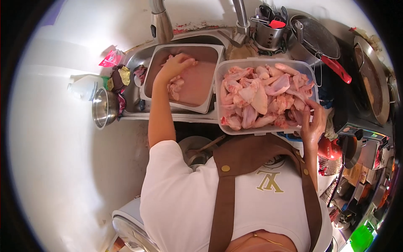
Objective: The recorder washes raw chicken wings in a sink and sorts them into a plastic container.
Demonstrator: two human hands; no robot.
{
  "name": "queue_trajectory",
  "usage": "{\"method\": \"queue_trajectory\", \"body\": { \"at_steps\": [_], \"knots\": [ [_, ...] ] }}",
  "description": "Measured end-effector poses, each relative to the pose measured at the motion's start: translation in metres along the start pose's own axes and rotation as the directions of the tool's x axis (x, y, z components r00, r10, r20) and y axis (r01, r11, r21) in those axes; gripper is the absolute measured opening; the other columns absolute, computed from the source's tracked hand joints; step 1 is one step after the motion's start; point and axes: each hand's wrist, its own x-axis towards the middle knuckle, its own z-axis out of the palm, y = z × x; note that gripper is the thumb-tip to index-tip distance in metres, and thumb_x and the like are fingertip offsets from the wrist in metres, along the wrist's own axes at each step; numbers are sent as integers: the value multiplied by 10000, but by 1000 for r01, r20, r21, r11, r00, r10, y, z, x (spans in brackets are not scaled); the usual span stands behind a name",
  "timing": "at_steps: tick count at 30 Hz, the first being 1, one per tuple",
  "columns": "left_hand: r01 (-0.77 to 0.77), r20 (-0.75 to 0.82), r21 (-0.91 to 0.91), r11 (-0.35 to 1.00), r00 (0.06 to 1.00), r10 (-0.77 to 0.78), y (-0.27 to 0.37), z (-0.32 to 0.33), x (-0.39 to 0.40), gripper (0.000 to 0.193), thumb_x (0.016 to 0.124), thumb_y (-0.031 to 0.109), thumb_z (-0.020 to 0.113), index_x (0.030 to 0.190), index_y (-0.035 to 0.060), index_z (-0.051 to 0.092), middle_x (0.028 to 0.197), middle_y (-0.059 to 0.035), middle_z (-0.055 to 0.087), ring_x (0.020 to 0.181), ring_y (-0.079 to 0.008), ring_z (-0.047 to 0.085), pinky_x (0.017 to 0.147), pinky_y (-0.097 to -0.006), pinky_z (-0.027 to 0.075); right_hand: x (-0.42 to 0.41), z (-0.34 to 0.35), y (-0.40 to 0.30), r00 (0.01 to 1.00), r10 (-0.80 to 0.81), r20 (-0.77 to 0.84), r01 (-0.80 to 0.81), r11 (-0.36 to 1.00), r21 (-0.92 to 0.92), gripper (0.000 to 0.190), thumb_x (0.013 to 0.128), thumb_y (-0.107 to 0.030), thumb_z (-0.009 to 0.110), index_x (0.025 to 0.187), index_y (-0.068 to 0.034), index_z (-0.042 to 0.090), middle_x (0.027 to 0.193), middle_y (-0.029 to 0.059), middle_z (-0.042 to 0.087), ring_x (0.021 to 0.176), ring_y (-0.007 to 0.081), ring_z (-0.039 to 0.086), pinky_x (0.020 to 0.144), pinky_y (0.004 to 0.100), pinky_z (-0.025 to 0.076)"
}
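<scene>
My left hand (pixel 178 66) reaches into a rectangular steel pan (pixel 210 94) of cloudy pinkish water, its curled fingers over a raw chicken piece (pixel 193 62). More chicken pieces (pixel 175 87) lie in the water below the wrist. To the right, a translucent plastic container (pixel 221 123) is heaped with raw chicken wings (pixel 259 97). At its near right corner is my right hand (pixel 313 118), thumb and fingertips bent over the rim against the outermost chicken. Whether those fingers pinch a piece or just the rim is unclear.
The pan sits in a steel sink (pixel 132 110) under a faucet head (pixel 162 26). A metal bowl (pixel 105 108) and plastic jug (pixel 86 86) stand left. Behind the container are a utensil holder (pixel 269 37) and a pot (pixel 299 50); a red-handled pan (pixel 337 69) is at right.
</scene>
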Motion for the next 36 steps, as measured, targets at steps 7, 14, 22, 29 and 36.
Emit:
{"method": "queue_trajectory", "body": {
  "at_steps": [7,14,22,29,36],
  "knots": [
    [209,-324,306,929,940,-105,-196,15,35,831,579,458,757,1262,117,428,1215,-172,471,1092,-313,508,879,-385,430,2,4,-3,1000,11,16,-11,1000,13,114,807,-35,538,903,-17,596,849,102,610,717,239,557,635,311,437],
    [-148,169,421,895,982,83,-171,38,28,909,563,338,775,1328,155,319,1283,-225,330,1088,-422,448,922,-391,398,0,4,-5,997,77,-3,-77,997,-2,117,797,-28,536,892,-16,602,841,109,608,714,238,558,636,312,441],
    [-301,140,337,892,953,268,-142,74,34,700,645,248,712,1251,124,386,1070,-180,527,983,-336,523,831,-413,428,3,5,-8,999,43,-33,-43,999,-4,121,784,-16,535,883,-18,604,819,108,605,705,238,558,632,312,441],
    [316,211,-308,897,942,-260,-67,62,19,408,720,110,599,1115,78,502,901,-60,566,785,-171,565,638,-289,468,-1,3,-4,997,74,-17,-74,997,13,113,783,-19,537,876,-24,601,798,102,600,679,230,551,612,313,437],
    [-61,-19,-230,971,998,58,-34,25,2,262,712,43,519,969,49,567,826,-17,574,717,-136,546,634,-250,448,1,1,-5,998,51,-23,-50,998,25,115,765,-16,544,869,-20,592,807,102,600,676,248,547,635,329,446]
  ]
}}
